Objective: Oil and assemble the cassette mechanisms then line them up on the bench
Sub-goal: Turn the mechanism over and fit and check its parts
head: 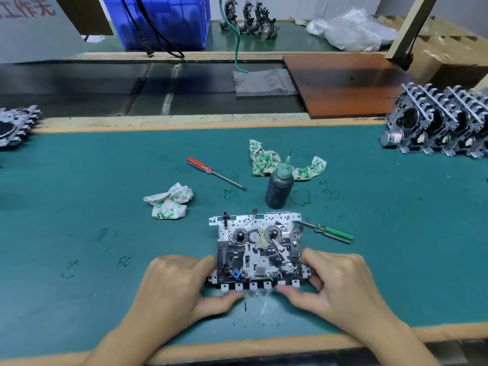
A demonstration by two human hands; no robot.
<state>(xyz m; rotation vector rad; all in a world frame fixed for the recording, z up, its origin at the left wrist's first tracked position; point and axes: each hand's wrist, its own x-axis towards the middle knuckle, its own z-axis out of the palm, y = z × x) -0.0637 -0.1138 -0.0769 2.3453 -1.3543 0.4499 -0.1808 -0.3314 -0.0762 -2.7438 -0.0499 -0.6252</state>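
Both hands, L [174, 283] & R [340, 281], grip cassette mechanism [257, 249]; oil bottle [279, 186] dark-filled.

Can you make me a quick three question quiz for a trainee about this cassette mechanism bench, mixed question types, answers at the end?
1. True or false: the oil bottle stands upright beyond the cassette mechanism.
2. Multiple choice: which screwdriver lies right of the mechanism? A. red-handled screwdriver B. green-handled screwdriver C. neither
3. Fill in: the left hand and right hand hold the mechanism at its ____ edge.

Key: 1 true. 2 B. 3 near.
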